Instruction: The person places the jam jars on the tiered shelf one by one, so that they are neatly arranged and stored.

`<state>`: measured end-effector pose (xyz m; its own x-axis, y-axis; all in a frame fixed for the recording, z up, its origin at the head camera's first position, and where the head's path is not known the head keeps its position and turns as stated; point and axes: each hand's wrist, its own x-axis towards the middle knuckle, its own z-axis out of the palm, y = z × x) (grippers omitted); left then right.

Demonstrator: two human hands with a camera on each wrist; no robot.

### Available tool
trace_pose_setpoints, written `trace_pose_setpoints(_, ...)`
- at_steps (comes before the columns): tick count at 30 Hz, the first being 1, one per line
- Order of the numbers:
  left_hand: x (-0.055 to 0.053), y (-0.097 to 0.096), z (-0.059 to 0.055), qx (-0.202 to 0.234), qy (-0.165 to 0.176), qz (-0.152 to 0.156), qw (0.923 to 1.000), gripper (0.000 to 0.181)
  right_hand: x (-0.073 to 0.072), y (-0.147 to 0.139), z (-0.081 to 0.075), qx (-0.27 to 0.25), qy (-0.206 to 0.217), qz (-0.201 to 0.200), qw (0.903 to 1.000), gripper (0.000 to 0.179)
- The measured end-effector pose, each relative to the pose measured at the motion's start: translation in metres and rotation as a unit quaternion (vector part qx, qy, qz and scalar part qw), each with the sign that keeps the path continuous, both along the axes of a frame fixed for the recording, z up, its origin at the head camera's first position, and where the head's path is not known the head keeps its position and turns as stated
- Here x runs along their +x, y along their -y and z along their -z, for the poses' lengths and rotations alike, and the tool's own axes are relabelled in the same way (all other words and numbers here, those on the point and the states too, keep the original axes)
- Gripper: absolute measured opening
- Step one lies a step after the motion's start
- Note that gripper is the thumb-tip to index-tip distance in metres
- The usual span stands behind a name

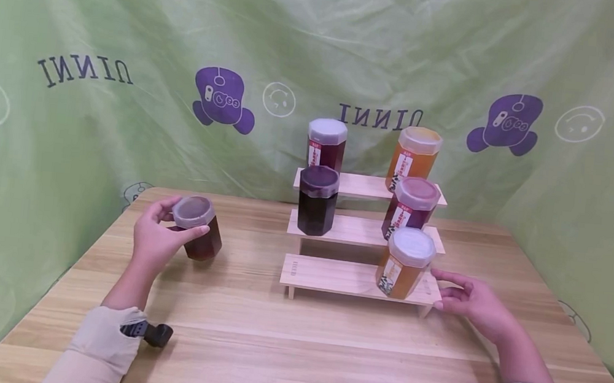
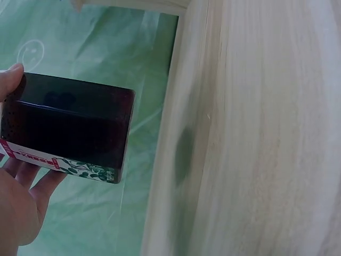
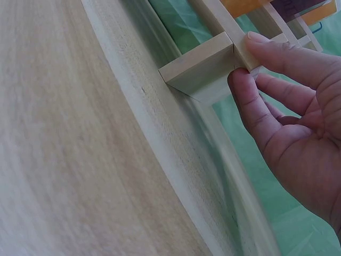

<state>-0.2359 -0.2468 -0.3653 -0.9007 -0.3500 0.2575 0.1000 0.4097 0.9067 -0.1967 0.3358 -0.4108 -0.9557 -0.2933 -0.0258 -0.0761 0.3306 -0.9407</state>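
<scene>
In the head view my left hand [image 1: 157, 232] grips a dark red eight-sided jar [image 1: 205, 242] near its pale lid, thumb on one side and fingers on the other. The left wrist view shows this jar [image 2: 69, 122] with a red-and-white label with green leaves along one side. At the right, my right hand [image 1: 476, 303] pinches the end of the lowest step of a three-step wooden rack [image 1: 332, 275], thumb above and fingers below in the right wrist view. Closest to that hand, an orange jar [image 1: 404, 268] with a whitish lid stands on this step.
A very dark jar [image 1: 316, 208] and a purple-red jar [image 1: 409, 210] stand on the middle step. On the top step are a dark red jar [image 1: 334, 148] and an orange jar [image 1: 418, 159]. Green printed cloth [image 1: 278, 28] hangs behind and beside the wooden table [image 1: 296, 363].
</scene>
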Motion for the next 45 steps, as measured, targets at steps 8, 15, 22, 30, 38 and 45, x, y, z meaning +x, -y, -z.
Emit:
trace_pose_setpoints(8, 0.007, -0.010, -0.005, -0.009, -0.029, 0.020, 0.9994, 0.085, 0.001, 0.000, -0.001, -0.001, 0.006, 0.001, 1.0000, 0.073)
trace_pose_setpoints(15, 0.011, -0.019, -0.010, -0.003, -0.038, 0.034, 0.9987, 0.083, 0.001, 0.001, -0.002, 0.001, 0.003, -0.001, 1.0000, 0.073)
trace_pose_setpoints(22, 0.016, -0.028, -0.016, 0.001, -0.051, 0.054, 0.9973, 0.081, 0.000, 0.000, -0.002, 0.000, 0.007, -0.002, 1.0000, 0.073)
trace_pose_setpoints(30, 0.021, -0.038, -0.021, 0.008, -0.056, 0.076, 0.9955, 0.079, 0.000, 0.000, -0.002, 0.008, 0.007, 0.002, 0.9999, 0.073)
trace_pose_setpoints(38, 0.028, -0.051, -0.028, 0.016, -0.057, 0.092, 0.9940, 0.079, 0.000, 0.000, -0.002, 0.011, 0.005, 0.002, 0.9999, 0.074)
trace_pose_setpoints(45, 0.031, -0.061, -0.033, 0.017, -0.052, 0.112, 0.9922, 0.081, 0.001, 0.001, -0.003, 0.010, 0.003, 0.001, 0.9999, 0.073)
